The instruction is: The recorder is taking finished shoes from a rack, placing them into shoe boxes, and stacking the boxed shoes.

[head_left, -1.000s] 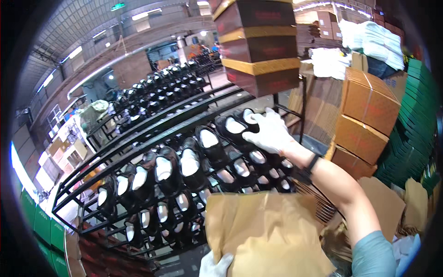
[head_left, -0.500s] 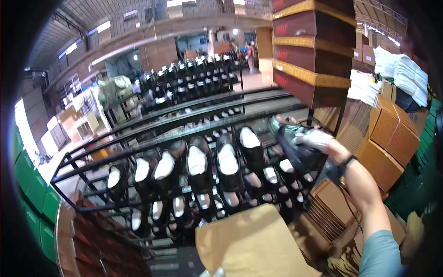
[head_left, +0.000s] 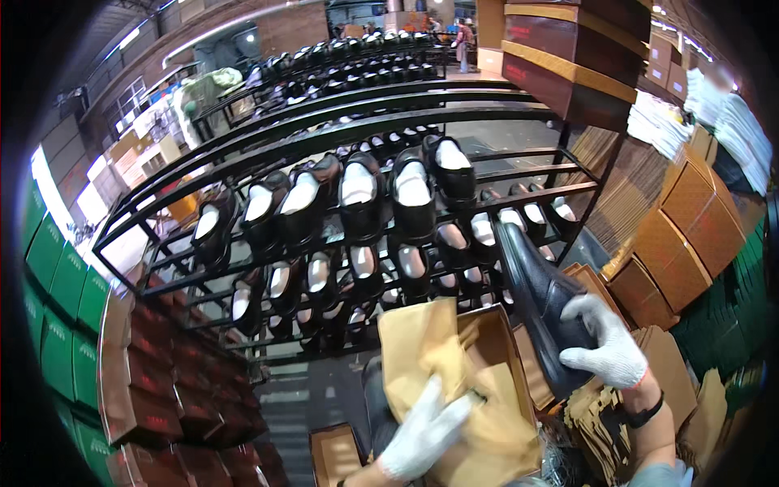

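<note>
My right hand (head_left: 608, 345), in a white knitted glove, is closed around the heel end of a black leather shoe (head_left: 531, 280), whose toe points up and away. My left hand (head_left: 426, 430), gloved too, grips a sheet of tan wrapping paper (head_left: 418, 329) that is creased and partly blurred. The paper lies over an open cardboard shoebox (head_left: 519, 357), hiding most of its inside. Left of the paper, a dark shape is partly covered; I cannot tell what it is.
A black metal rack (head_left: 357, 130) holds rows of black shoes (head_left: 357, 191) with pale insides. Dark red boxes (head_left: 576, 49) are stacked on its right end. More red boxes (head_left: 162, 398) and green boxes (head_left: 61, 341) stand left; flat cardboard and brown cartons (head_left: 682, 235) lie right.
My right hand has come back from the rack's right end toward me with the black shoe. My left hand has risen into view with the paper, uncovering part of the shoebox.
</note>
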Action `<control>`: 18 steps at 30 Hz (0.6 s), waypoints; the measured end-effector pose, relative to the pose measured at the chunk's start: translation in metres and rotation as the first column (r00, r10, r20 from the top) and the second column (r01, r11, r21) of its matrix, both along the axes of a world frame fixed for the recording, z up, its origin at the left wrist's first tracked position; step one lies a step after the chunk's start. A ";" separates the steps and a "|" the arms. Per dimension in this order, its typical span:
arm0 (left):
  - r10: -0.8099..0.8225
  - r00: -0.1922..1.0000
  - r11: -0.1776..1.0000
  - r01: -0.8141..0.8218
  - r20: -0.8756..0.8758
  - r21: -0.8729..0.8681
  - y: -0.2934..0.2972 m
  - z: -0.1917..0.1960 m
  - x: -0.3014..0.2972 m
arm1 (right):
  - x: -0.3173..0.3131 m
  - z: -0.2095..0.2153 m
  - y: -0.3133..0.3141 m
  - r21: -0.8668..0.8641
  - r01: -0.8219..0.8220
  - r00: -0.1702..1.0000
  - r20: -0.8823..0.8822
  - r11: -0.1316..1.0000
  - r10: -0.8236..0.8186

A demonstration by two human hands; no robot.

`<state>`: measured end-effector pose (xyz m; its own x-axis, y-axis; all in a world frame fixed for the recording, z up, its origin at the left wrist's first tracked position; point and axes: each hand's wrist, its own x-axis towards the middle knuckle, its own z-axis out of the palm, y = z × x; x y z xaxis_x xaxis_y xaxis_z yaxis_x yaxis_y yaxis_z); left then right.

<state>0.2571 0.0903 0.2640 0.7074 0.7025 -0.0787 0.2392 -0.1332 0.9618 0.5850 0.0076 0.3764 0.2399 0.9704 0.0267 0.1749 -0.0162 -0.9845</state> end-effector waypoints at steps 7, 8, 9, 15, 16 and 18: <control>-0.380 0.820 0.865 0.479 -0.428 0.150 -0.024 0.017 0.062 | -0.058 0.094 0.103 0.024 -0.661 0.100 0.993 0.750 0.057; -0.468 0.671 0.762 0.636 -0.575 0.122 -0.033 0.037 0.069 | -0.070 0.103 0.113 -0.140 -0.699 -0.069 0.989 0.701 0.128; -0.505 0.672 0.712 0.679 -0.542 0.177 -0.044 0.051 0.067 | -0.080 0.093 0.125 -0.184 -0.752 -0.114 0.982 0.633 0.150; -0.283 0.937 0.670 0.039 0.206 0.741 0.000 0.018 0.025 | -0.084 -0.041 0.170 0.277 -0.822 0.423 0.882 0.499 0.209; -0.002 0.987 0.660 -0.119 0.160 0.742 0.013 0.036 0.022 | -0.063 -0.046 0.174 0.461 -0.672 0.678 0.698 0.580 0.231; 0.344 0.930 0.565 -0.314 0.128 0.763 0.052 0.038 0.032 | -0.004 -0.072 0.163 0.394 -0.021 0.870 0.461 0.919 -0.177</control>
<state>0.2888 0.1422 0.3017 0.4223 0.6995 0.5765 0.4475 -0.7139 0.5386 0.5811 0.1709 0.3041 0.1746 0.8400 0.5137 0.6378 0.3010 -0.7090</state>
